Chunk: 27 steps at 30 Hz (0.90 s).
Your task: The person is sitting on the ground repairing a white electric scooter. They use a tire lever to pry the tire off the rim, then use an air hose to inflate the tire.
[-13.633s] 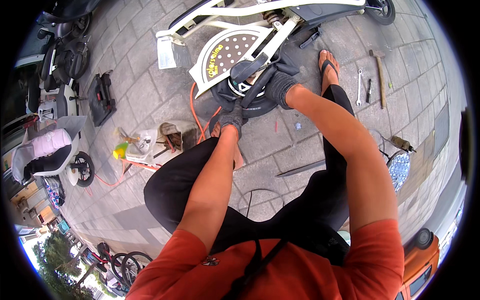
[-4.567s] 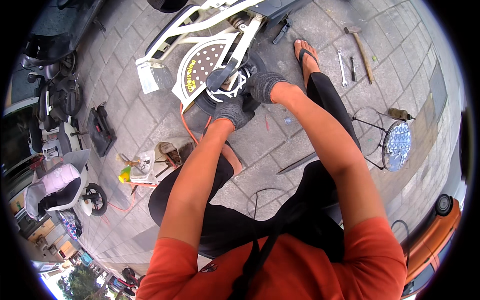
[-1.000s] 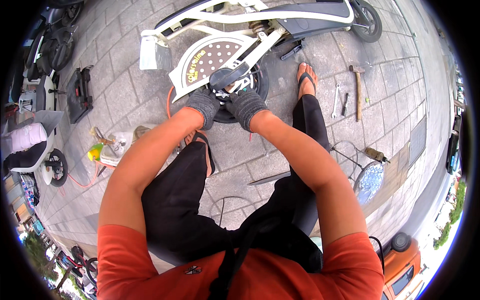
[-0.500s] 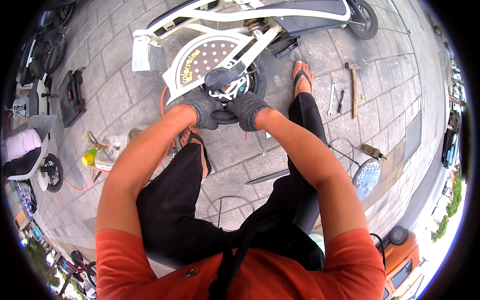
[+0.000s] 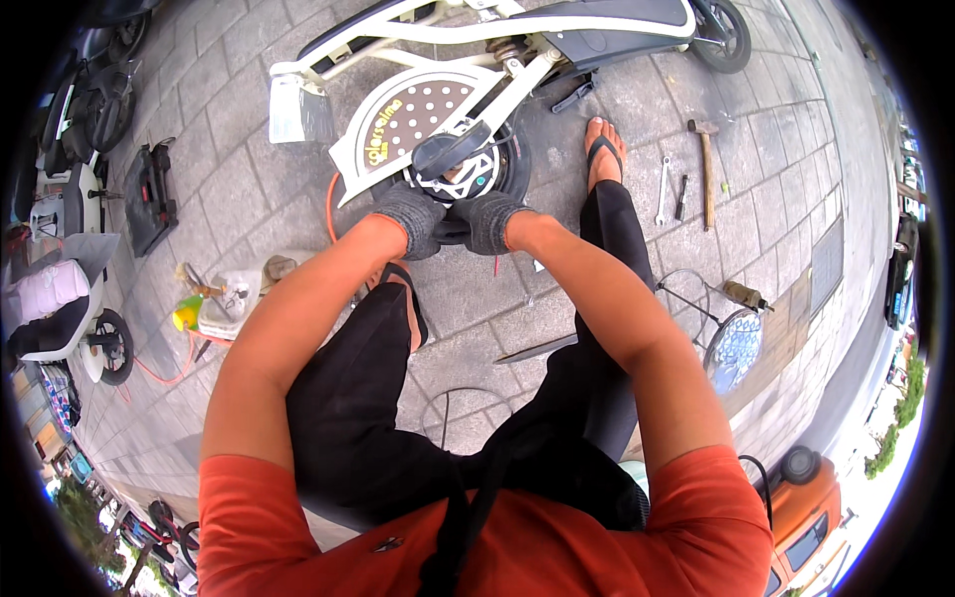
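Observation:
My left hand [image 5: 413,221] and my right hand [image 5: 489,225], both in grey knit gloves, are side by side on the near edge of a black tyre [image 5: 515,169], fingers curled round it and partly hidden. The tyre surrounds a wheel hub [image 5: 468,179] with a black-and-white pattern, partly covered by a black fitting [image 5: 438,151]. The wheel is on a white scooter frame [image 5: 544,62] lying across the pavement, with a brown dotted panel [image 5: 426,114] beside the hub.
A hammer [image 5: 707,174], wrench [image 5: 664,191] and small black tool [image 5: 681,197] lie right of my foot. A round stool [image 5: 733,348] stands lower right, a crate of tools [image 5: 224,306] with an orange hose left. Scooters [image 5: 85,109] line the far left; an orange car [image 5: 801,527] is behind.
My right hand has moved from the wheel's right side down to its near edge, beside my left hand. In the last second both hands shifted only slightly, staying on the tyre.

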Motion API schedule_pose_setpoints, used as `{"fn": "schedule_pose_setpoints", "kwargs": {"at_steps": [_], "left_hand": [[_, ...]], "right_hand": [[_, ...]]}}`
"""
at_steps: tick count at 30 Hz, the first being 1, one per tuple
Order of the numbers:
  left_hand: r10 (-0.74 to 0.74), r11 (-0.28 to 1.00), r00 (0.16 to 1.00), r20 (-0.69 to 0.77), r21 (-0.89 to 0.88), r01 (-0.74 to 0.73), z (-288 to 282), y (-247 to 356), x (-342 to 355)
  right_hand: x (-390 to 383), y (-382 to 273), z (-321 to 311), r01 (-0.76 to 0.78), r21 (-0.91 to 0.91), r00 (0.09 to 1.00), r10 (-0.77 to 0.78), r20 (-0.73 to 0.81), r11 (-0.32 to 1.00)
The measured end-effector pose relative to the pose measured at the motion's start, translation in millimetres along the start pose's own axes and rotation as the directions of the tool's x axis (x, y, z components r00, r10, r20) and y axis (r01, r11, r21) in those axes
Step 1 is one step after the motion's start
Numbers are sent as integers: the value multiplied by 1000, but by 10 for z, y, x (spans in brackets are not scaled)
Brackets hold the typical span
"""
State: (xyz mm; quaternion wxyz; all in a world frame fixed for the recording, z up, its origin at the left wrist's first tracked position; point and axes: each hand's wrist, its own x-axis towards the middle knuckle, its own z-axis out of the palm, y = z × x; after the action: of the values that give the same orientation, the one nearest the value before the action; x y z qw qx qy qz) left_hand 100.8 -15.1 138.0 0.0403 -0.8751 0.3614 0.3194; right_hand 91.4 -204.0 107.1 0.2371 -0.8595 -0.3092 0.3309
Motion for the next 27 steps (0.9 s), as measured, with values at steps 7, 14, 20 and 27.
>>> {"fn": "schedule_pose_setpoints", "kwargs": {"at_steps": [7, 14, 20, 27], "left_hand": [[107, 933, 979, -172, -323, -159, 582, -286, 168], [79, 981, 967, -242, -152, -118, 259, -187, -153], [10, 995, 1000, 4, 104, -10, 73, -125, -43], [36, 971, 999, -17, -237, -39, 216, 49, 124]], "right_hand": [[-126, 255, 14, 42, -375, 993, -81, -89, 926], [-152, 149, -41, 6, -502, 997, -46, -68, 865], [-148, 245, 0, -67, -535, 990, -10, -139, 842], [-181, 262, -282, -39, -569, 998, 9, -55, 822]]}}
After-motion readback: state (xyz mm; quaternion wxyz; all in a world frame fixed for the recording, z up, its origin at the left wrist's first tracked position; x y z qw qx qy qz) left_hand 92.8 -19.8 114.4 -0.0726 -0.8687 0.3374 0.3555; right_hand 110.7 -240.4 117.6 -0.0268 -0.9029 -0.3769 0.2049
